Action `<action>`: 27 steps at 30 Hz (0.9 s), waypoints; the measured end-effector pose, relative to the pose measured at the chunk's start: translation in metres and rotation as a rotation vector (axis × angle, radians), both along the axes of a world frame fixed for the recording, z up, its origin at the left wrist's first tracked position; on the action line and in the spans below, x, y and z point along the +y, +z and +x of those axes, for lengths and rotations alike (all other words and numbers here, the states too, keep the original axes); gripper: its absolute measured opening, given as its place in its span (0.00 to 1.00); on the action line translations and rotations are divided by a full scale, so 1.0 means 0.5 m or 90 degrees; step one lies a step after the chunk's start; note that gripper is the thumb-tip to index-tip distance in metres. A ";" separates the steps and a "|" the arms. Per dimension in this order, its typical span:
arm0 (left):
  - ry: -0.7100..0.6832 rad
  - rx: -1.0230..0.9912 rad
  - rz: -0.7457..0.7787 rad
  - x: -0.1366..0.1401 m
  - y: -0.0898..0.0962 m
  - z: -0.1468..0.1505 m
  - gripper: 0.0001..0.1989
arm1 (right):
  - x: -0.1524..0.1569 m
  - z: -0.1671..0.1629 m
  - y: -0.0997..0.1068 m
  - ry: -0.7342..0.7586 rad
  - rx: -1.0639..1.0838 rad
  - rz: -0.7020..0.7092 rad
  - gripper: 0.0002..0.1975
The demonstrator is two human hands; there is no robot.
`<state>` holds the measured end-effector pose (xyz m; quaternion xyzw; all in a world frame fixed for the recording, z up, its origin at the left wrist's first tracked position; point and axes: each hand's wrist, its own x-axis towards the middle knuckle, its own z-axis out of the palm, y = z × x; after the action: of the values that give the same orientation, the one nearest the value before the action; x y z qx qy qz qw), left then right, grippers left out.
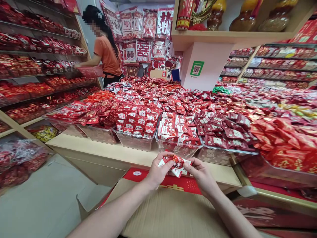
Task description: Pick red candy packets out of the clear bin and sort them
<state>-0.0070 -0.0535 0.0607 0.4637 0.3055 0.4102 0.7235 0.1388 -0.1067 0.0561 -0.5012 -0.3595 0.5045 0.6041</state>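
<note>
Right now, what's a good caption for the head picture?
Left hand and right hand hold red-and-white packaging before heaped clear bins.

The left forearm (116, 215) and the right forearm (227, 211) were bare along all of their visible length, up to bare wrists (150, 183). Both looked smooth and slim, broadest at the near end and tapering toward the far one. The left hand (159, 170) and the right hand (200, 172) were bare too, with slender fingers (197, 162) and rounded thumbs (167, 166); finer detail was too small to tell.
</note>
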 end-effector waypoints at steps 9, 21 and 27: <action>-0.085 0.200 0.328 0.009 0.016 -0.021 0.06 | 0.003 0.010 0.000 0.096 -0.260 0.062 0.23; -0.009 0.177 0.229 0.039 -0.015 -0.025 0.10 | 0.063 0.113 0.126 -0.131 -0.234 0.121 0.13; -0.035 0.236 0.271 0.027 -0.007 -0.022 0.07 | 0.223 0.165 0.192 -0.149 -0.214 0.066 0.19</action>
<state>-0.0182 -0.0402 0.0571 0.6804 0.3266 0.3534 0.5527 0.2212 0.0050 0.1519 -0.5848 -0.4204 0.3210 0.6150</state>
